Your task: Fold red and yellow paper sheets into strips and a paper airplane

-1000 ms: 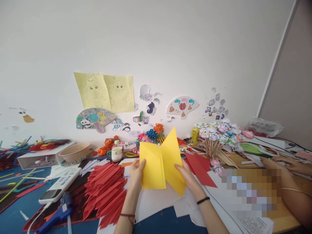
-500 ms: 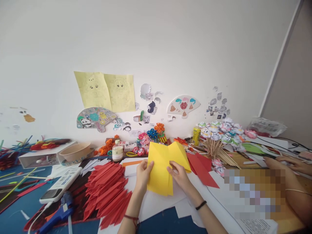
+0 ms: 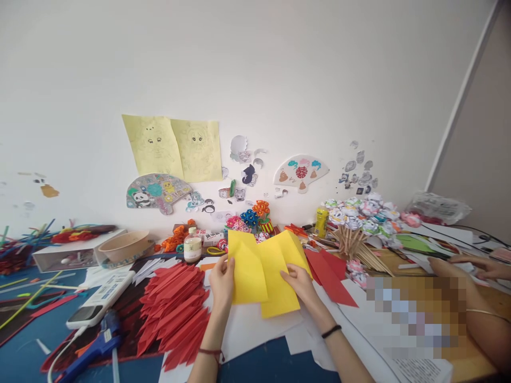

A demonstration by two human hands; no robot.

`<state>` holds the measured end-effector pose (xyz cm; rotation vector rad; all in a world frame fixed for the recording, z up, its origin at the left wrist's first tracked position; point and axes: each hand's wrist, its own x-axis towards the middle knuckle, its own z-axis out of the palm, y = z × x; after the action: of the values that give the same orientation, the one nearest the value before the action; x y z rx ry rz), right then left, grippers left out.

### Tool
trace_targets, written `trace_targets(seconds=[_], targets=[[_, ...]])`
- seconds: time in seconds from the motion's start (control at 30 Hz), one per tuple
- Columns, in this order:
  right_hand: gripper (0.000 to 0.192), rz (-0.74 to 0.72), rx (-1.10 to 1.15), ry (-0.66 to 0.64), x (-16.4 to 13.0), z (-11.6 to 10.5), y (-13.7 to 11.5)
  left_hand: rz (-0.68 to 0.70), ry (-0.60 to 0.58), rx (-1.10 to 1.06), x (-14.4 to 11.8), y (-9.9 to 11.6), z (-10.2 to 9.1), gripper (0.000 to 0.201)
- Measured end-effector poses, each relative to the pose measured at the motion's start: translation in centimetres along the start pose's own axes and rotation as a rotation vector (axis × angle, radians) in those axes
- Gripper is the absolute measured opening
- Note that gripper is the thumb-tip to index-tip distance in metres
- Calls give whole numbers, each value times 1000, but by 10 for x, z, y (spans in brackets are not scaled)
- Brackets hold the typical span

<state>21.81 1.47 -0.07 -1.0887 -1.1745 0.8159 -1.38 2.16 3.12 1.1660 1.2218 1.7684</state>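
The left hand and the right hand each grip one side of the folded yellow paper, just above the table. The pile of red paper pieces lies just beside the left hand.

Craft room: table strewn with cut paper, glue gun, pipe cleaners; paper fans, drawings stuck on wall.

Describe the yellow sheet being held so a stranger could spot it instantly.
At the middle of the cluttered craft table, both hands hold it up: left hand, right hand. The yellow paper is folded into panels. Beside it, the stack of red folded pieces and loose red sheets are red; it alone is yellow.
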Motion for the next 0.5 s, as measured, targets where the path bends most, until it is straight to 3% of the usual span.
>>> trace_targets(seconds=[0.1, 0.17, 0.23, 0.37, 0.5], targets=[[33, -89, -354, 228, -1, -1, 0, -98, -119, -199, -2, 2, 3, 43], [35, -116, -339, 270, -2, 1, -5, -106, -197, -239, -4, 4, 6, 41], [38, -78, -161, 150, -3, 4, -12, -85, -272, -222, -6, 6, 8, 37], [57, 105, 162, -223, -8, 10, -25, -46, -370, -166, -8, 9, 9, 20], [47, 187, 281, -456, -16, 12, -35, 84, -425, -46, -10, 9, 10, 13]])
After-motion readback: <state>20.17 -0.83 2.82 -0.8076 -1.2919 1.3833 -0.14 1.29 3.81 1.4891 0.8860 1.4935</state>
